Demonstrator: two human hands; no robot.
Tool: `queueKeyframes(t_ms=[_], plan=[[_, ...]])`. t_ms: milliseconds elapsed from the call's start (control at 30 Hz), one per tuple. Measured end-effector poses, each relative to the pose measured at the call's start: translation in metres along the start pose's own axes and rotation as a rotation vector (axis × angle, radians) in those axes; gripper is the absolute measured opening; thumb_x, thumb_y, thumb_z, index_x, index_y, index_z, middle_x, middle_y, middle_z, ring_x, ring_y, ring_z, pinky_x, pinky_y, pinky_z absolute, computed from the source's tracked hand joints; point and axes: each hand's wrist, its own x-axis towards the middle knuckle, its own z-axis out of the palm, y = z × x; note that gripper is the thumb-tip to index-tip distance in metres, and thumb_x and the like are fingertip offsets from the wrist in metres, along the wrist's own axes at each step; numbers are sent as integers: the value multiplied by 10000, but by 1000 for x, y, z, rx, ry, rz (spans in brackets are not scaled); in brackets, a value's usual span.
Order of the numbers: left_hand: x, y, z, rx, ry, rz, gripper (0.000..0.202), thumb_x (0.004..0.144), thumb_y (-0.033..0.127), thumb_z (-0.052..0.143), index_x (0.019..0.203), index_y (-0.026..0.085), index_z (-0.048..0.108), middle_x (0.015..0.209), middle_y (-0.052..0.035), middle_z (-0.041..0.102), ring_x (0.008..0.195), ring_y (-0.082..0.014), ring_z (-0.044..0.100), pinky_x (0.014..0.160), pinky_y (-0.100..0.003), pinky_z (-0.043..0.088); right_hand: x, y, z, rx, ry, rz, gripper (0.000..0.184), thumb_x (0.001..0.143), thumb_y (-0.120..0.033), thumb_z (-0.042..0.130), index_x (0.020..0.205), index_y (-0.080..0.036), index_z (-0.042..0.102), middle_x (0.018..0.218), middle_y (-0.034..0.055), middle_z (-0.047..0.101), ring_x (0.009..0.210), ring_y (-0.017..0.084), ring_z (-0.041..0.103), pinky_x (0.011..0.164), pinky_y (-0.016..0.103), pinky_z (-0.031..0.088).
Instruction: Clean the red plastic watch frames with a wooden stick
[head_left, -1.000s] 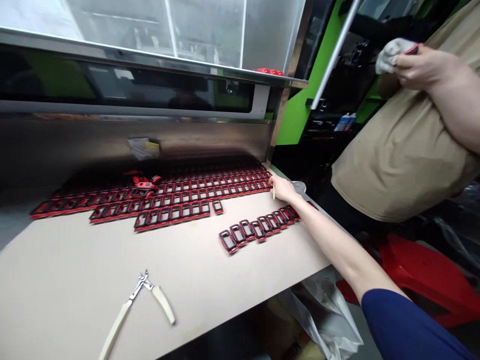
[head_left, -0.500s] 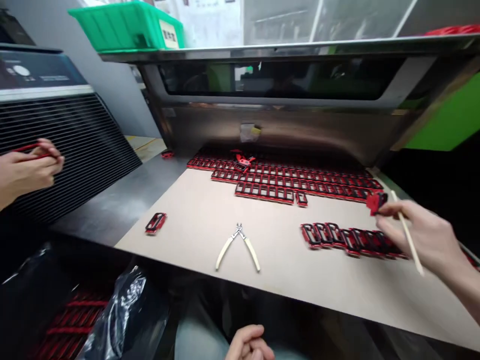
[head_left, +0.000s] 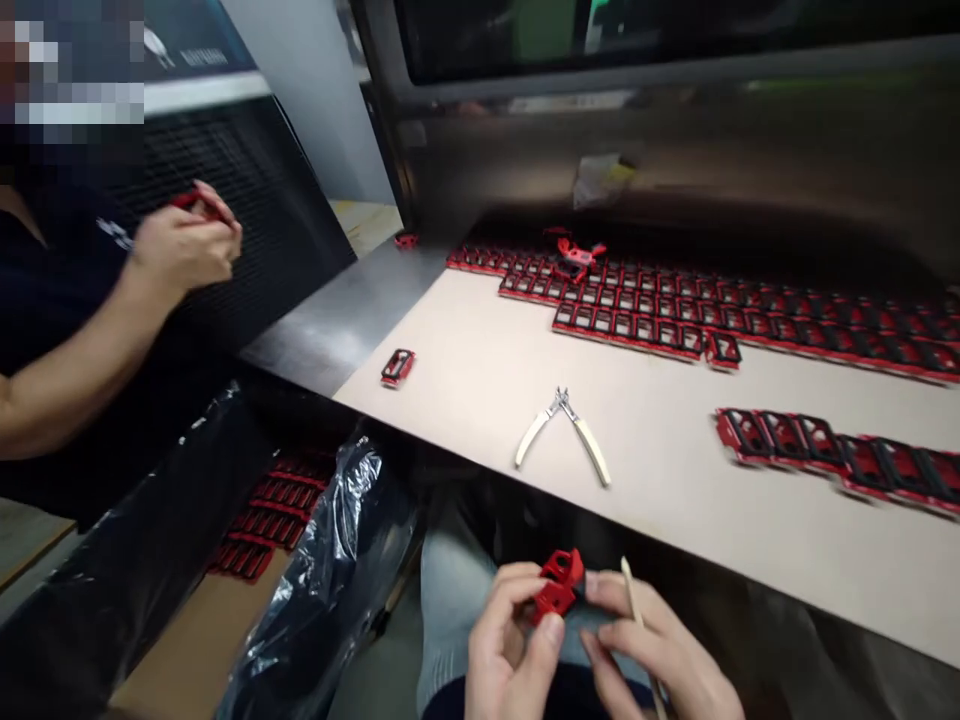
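Both my hands are low over my lap, below the table's front edge. My left hand [head_left: 510, 650] pinches a small red plastic part [head_left: 557, 582] between thumb and fingers. My right hand [head_left: 656, 655] touches the same part from the right and also holds a thin wooden stick [head_left: 630, 595] that points upward. Rows of red-and-black frame parts [head_left: 675, 320] lie on the beige table top [head_left: 480, 380], with a shorter row [head_left: 832, 445] nearer the front right.
White-handled cutters [head_left: 564, 435] lie open near the table's front edge. One loose frame part [head_left: 397, 367] lies at the table's left end. A co-worker's hands [head_left: 187, 240] at the left hold a red piece. A box lined with black plastic [head_left: 255, 520] holds more parts below.
My right hand came off the table with a red part and the stick, down to my lap. My left hand now grips that part too. The view swung left and down.
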Motion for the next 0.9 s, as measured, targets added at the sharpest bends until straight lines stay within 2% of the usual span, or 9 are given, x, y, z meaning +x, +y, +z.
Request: queueKeyframes(t_ms=[67, 133, 200, 300, 500, 667, 767, 900], plan=[[0, 3, -14, 19, -36, -8, 191, 984, 429, 743, 999, 259, 828, 1089, -142, 766, 994, -297, 803, 842, -369, 682, 3, -5, -2, -24, 32, 67, 432, 870, -40, 710, 1233, -272, 675, 1248, 143, 807, 1105, 306, 830, 994, 435, 728], [-3, 2, -22, -11, -69, -65, 149, 952, 378, 789, 1022, 252, 827, 1101, -118, 754, 1029, -278, 801, 899, -352, 679, 5, -9, -4, 14, -29, 145, 408, 891, -27, 699, 1215, -275, 673, 1293, 136, 800, 1160, 285, 815, 1022, 440, 711], [-5, -1, -26, -31, -73, -119, 166, 927, 335, 825, 1067, 247, 809, 1105, -87, 767, 1033, -243, 807, 928, -322, 669, 3, -10, -2, 88, -75, 212, 333, 916, -21, 682, 1149, -260, 676, 1206, 120, 820, 1089, 247, 827, 956, 399, 719], [-8, -2, -27, -3, -37, -135, 214, 903, 292, 857, 1093, 235, 778, 1038, -45, 805, 975, -200, 822, 877, -260, 668, -6, -7, 3, 157, -35, 295, 253, 920, -40, 712, 1070, -240, 667, 1110, 104, 819, 971, 208, 820, 872, 349, 707], [-8, 0, -30, 67, -40, -115, 256, 937, 394, 834, 1101, 216, 750, 990, -44, 811, 873, -203, 820, 740, -258, 668, -28, -13, 14, 217, 13, 432, 230, 918, -85, 765, 1046, -246, 662, 1063, 73, 794, 949, 204, 796, 874, 366, 686], [-12, -4, -34, 104, -46, -120, 249, 949, 407, 824, 1113, 229, 762, 990, -34, 807, 738, -148, 769, 623, -214, 615, -34, -16, 15, 235, 11, 444, 247, 920, -90, 776, 1074, -248, 665, 1048, 66, 783, 908, 201, 778, 811, 354, 681], [-16, -7, -36, 131, -41, -126, 248, 951, 402, 824, 1119, 228, 771, 1013, -41, 806, 791, -167, 784, 658, -234, 627, -34, -15, 14, 229, 12, 433, 266, 921, -78, 777, 1089, -249, 663, 1046, 69, 782, 924, 204, 782, 824, 358, 686], [-18, -12, -37, 124, -53, -81, 179, 976, 369, 801, 1090, 232, 794, 1045, -39, 805, 946, -195, 788, 821, -273, 643, -33, -15, 13, 228, 18, 420, 280, 921, -72, 782, 1102, -248, 662, 1048, 66, 780, 943, 203, 781, 838, 357, 685]])
